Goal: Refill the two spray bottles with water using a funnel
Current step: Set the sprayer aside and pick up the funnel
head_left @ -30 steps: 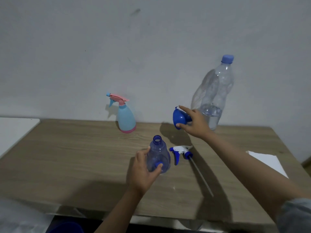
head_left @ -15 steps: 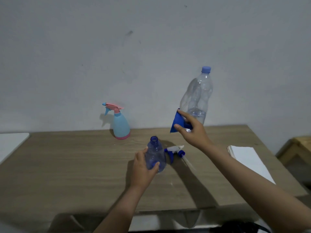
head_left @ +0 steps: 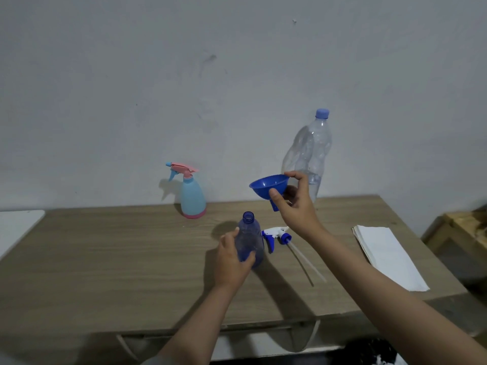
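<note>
Funnel (head_left: 268, 185) pinched in right hand (head_left: 295, 209), held in the air, spout down, up and right of the open neck of the blue spray bottle (head_left: 249, 239). Left hand (head_left: 232, 259) grips that bottle upright on the surface (head_left: 105, 259). Trigger head (head_left: 276, 234) lies just beside it; water bottle (head_left: 311, 156) and pink-capped sprayer (head_left: 191, 192) stand behind, out of the path.
</note>
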Motion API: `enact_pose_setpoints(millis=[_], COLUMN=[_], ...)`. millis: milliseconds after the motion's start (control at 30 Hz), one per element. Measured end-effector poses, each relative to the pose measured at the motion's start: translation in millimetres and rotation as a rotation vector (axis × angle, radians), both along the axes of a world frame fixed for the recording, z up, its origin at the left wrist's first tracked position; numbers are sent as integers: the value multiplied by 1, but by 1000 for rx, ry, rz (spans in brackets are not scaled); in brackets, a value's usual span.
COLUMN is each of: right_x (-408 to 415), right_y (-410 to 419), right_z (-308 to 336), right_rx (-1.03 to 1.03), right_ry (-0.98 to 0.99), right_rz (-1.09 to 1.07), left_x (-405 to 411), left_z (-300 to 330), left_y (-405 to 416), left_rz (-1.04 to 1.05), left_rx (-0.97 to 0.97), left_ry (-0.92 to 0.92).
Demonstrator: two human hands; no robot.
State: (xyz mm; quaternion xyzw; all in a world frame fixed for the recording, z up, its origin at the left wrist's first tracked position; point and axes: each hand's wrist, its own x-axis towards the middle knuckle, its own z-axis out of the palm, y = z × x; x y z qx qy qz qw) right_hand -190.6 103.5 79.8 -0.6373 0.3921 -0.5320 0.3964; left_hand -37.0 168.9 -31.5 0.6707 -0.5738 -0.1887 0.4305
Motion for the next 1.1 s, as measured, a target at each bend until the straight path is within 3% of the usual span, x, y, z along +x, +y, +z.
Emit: enact_pose_setpoints(millis=[633,1100], right_x=[31,31], right_y=[10,13], right_z=[-21,-40], right_rx=[3,-58], right_ry=[308,347], right_rz=[17,2], left_x=[2,6], left_z=[-9,-11], left_y=[-5,-5], left_rz=[-12,-46], left_rx=[-13,-10], left_ry=[36,9])
